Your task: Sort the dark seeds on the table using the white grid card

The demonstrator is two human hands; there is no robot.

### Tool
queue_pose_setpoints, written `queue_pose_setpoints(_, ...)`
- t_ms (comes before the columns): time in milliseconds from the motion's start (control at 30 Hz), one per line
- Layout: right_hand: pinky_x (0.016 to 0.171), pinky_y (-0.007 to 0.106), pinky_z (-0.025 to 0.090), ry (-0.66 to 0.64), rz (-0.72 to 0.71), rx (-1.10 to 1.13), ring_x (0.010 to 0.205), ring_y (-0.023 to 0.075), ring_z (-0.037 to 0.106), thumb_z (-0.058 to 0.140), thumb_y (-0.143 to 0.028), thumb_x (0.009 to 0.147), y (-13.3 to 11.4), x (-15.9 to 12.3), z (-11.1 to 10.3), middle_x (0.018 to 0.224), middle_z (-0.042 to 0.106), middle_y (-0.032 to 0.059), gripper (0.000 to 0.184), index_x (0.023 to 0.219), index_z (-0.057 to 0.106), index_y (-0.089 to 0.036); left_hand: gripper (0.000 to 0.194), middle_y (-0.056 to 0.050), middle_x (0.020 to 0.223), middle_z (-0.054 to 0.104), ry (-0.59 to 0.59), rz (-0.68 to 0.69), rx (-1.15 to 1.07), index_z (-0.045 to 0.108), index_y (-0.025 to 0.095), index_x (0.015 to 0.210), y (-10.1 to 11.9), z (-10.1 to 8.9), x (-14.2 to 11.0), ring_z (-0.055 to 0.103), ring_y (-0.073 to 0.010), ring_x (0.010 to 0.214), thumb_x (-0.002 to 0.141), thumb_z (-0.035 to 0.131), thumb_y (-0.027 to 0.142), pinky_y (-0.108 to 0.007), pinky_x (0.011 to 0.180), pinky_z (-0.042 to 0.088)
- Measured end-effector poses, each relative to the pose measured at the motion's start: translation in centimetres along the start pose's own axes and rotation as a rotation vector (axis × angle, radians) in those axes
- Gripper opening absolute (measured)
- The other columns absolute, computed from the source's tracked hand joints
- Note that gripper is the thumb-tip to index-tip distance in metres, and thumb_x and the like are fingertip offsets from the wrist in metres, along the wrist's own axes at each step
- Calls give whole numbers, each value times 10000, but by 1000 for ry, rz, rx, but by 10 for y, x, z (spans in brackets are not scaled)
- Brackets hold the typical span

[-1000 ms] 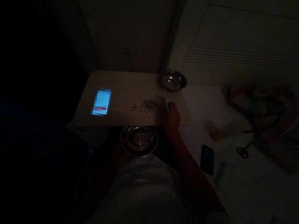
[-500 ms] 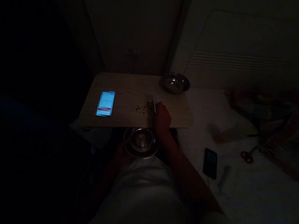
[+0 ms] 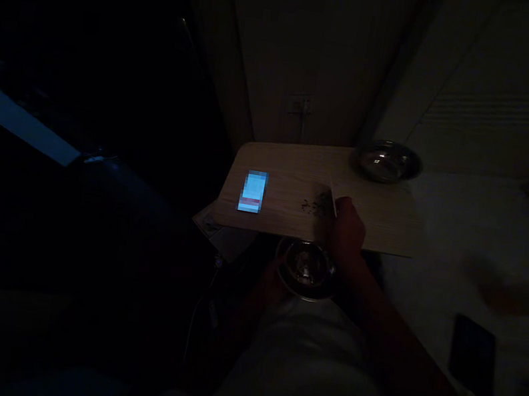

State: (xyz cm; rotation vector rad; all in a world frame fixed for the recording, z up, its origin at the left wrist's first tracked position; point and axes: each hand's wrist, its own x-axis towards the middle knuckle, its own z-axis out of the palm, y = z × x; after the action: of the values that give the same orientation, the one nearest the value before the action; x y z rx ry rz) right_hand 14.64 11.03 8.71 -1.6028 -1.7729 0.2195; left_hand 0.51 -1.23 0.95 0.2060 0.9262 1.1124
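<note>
The scene is very dark. On a small wooden table, my right hand grips a thin, pale, flat piece whose kind I cannot make out. It stands on edge on the tabletop, just right of a scatter of small dark bits. Below the table's near edge, my left hand holds the left side of a round metal bowl with a wide rim. Some specks seem to lie inside it. Most of the left fingers are hidden in shadow.
A lit phone lies on the table's left part. Another metal bowl sits at the back right corner. On the white bedding to the right is a dark phone. A wall socket with a plug is behind the table.
The view has swung left, so everything sits further right in the picture. The right hand keeps the pale piece beside the dark bits, and the bowl stays under the table's edge.
</note>
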Motion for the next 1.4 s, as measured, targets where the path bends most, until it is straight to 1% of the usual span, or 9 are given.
queue_pose_setpoints(167,631,294,321,-39,12,-40,748,211,515,441,-208,788,-5,0,2,888,588,88,194,972,494,-178,453,-49,1149,641,190,263,45,640,201,938,-4,-7,-15,381,-258,1287,520,730,50,-330,1079,263)
queue_pose_setpoints(433,620,309,379,79,13,102,722,209,534,437,-217,773,8,7,-1,858,602,88,219,979,496,-174,279,-88,1034,670,196,160,-72,621,179,864,-4,-7,-16,485,-299,1189,606,662,79,-397,989,365)
queue_pose_setpoints(533,614,322,404,153,22,143,686,207,537,452,-222,757,26,14,-9,806,598,85,242,985,504,-160,373,-58,1076,659,218,217,-74,622,196,913,-5,-10,-24,483,-251,1197,590,644,11,-324,992,356)
queue_pose_setpoints(700,618,342,426,149,1,153,642,204,541,473,-245,762,57,31,-21,775,601,74,221,967,516,-173,377,-49,994,679,258,286,-98,629,188,852,-7,-15,-28,505,-229,1166,571,590,-62,-286,983,349)
queue_pose_setpoints(800,617,341,433,110,-28,203,641,197,549,476,-282,781,68,43,-24,771,607,64,206,948,532,-175,308,-41,923,690,248,197,-202,623,195,788,-4,-9,-18,539,-230,1116,594,569,-38,-305,964,375)
queue_pose_setpoints(933,673,351,454,14,-91,325,683,192,566,483,-289,792,73,53,-20,788,613,48,164,907,544,-188,136,-93,803,687,219,20,-267,631,166,773,-1,0,-3,603,-293,986,658,586,110,-412,903,426)
queue_pose_setpoints(1067,744,358,468,-50,-130,437,772,198,589,497,-256,781,70,60,-11,859,634,46,150,912,552,-207,172,-67,772,686,273,-9,-277,631,166,838,-1,0,6,632,-251,917,679,569,144,-394,898,439)
queue_pose_setpoints(1233,796,356,483,-131,-83,641,875,205,609,558,-281,755,65,67,0,918,660,48,126,860,570,-210,254,-58,800,693,303,17,-269,630,184,914,-3,-2,6,631,-254,942,667,582,148,-403,901,443)
queue_pose_setpoints(1400,833,371,489,-233,-28,747,888,205,629,649,-337,696,64,67,7,957,675,44,204,852,618,-209,220,-85,743,684,320,19,-266,636,152,865,-4,-1,7,628,-287,931,648,599,168,-430,878,450)
